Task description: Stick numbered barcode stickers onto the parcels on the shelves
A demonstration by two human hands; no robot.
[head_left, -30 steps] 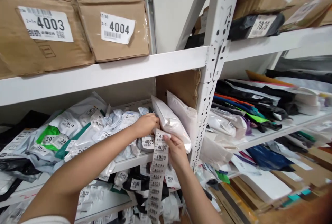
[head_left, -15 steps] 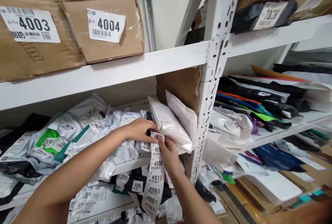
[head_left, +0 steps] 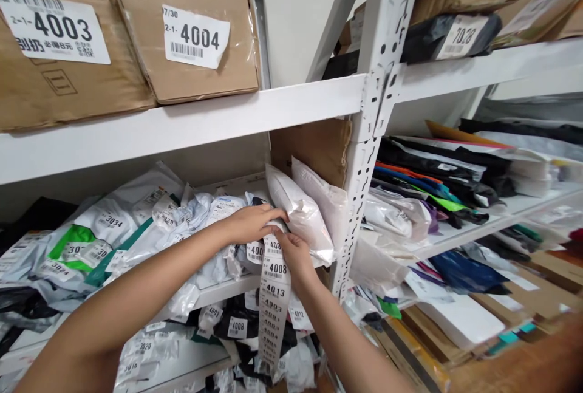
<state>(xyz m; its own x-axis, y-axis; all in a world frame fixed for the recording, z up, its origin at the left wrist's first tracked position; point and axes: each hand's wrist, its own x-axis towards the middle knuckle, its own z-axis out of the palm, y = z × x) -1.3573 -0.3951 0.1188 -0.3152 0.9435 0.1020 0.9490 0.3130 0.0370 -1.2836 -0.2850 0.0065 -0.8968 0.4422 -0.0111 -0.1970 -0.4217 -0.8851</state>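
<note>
My right hand (head_left: 295,254) pinches a long white strip of number labels (head_left: 274,290) near its top. The strip hangs down past the shelf edge, with 4008, 4013 and 4003 readable. My left hand (head_left: 252,223) is closed at the strip's top end, thumb beside my right thumb, fingers bent over it; its fingertips are partly hidden. Just left of the strip, a label starting 400 (head_left: 255,252) shows on a package under my left hand. Two plump white padded parcels (head_left: 300,211) lean upright right behind my fingers.
Labelled plastic mailers (head_left: 113,223) crowd the shelf at left. Cardboard boxes (head_left: 204,71) marked 4003 and 4004 sit above on the white shelf beam (head_left: 218,118). A perforated white post (head_left: 364,150) stands right of my hands; stacked mailers (head_left: 432,168) lie beyond it.
The strip hangs straighter and lower down, showing more of its labels. My left hand has shifted slightly up and right, its fingers reaching further over the strip's top. The view has turned slightly.
</note>
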